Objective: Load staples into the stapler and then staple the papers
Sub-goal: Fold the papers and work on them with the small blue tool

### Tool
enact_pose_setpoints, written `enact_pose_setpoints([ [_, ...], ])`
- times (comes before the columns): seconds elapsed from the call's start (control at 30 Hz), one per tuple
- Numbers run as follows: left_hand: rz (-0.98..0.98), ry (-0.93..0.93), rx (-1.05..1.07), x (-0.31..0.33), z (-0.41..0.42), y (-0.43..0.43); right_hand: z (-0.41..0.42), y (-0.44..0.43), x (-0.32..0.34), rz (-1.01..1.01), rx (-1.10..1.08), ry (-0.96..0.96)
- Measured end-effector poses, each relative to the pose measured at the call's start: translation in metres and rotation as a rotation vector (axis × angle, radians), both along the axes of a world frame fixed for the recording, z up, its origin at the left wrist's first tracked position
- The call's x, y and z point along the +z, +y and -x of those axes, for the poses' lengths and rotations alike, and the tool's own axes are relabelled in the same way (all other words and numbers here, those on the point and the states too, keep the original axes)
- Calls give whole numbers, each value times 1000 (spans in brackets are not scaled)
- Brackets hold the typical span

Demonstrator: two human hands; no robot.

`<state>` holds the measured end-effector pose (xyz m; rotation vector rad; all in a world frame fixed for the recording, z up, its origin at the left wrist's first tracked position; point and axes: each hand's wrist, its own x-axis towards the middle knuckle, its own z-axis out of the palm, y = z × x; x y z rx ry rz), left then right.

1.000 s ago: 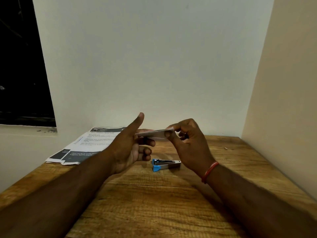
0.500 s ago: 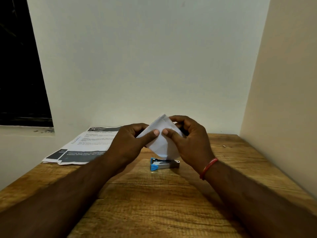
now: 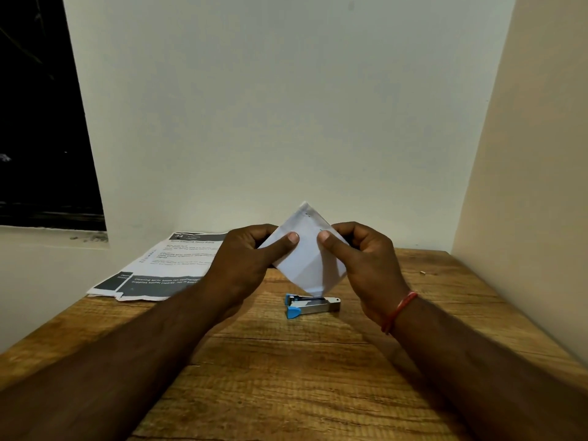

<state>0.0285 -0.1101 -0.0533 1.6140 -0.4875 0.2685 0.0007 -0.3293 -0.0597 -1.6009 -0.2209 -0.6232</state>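
Both hands, left hand (image 3: 245,259) and right hand (image 3: 366,259), pinch a folded paper (image 3: 310,253) above the stapler (image 3: 313,305) on the bench (image 3: 286,377); the papers look already stapled, so setting them down seems next.

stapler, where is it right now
In the head view the blue and silver stapler lies on the wooden table, just below the folded white paper held up by both hands, right of the printed sheets.

Both forearms are bare — no sleeves reach into view; the left hand (image 3: 241,265) wears nothing; the right hand (image 3: 369,268) has a thin red thread band (image 3: 399,311) around its wrist — looped close; fingernails are short and unpainted.
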Motion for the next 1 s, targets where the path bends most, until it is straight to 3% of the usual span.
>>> enact_pose_setpoints([
  [0.37,-79,-37,30,-2,2,1,10,6,4,112,-19,-36],
  [0.53,-240,-175,53,-3,5,1,12,7,6,195,-87,-120],
  [1.0,-281,-421,128,4,6,4,17,9,7,157,-79,-220],
])
